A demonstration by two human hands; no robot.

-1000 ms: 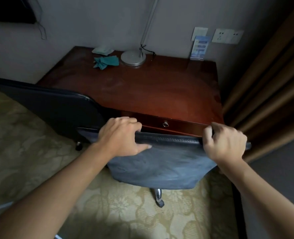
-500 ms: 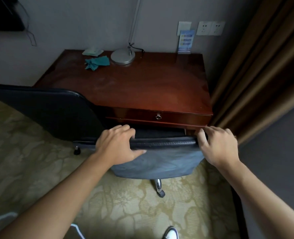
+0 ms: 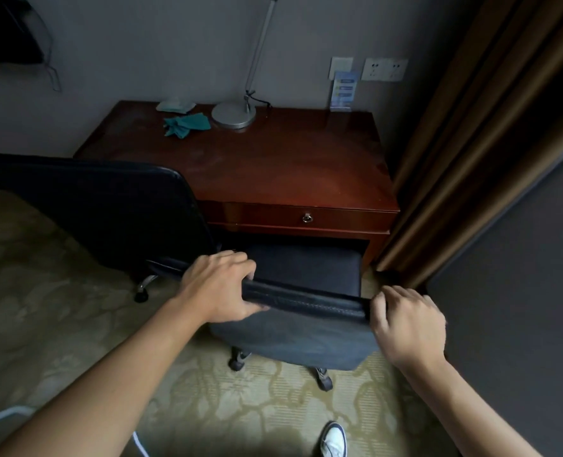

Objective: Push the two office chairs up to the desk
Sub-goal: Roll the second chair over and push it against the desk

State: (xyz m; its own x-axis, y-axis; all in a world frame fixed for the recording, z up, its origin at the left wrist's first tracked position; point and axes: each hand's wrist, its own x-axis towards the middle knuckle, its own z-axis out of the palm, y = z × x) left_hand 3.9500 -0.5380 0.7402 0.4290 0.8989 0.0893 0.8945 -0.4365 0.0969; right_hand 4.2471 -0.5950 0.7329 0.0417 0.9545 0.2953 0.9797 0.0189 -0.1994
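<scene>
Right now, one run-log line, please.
left hand: grips chair back | right hand: grips its corner | seat: at desk | second chair: alongside, left

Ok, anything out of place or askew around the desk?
The left chair sits angled across the desk's left corner, not squared up. A crumpled teal cloth lies by the lamp base. The right chair, held by left hand and right hand, faces the desk.

My view has pulled back from the counter point(image 3: 273, 169). A second ago the top edge of the near office chair point(image 3: 293, 341) overlapped the drawer front point(image 3: 306, 217); now its seat point(image 3: 303, 268) shows between them. That edge now slopes down toward my right hand point(image 3: 408, 324), which sits at the very corner rather than just inside it. Two casters point(image 3: 235, 362) show beneath instead of one, and a white shoe point(image 3: 334, 440) has entered at the bottom.
</scene>
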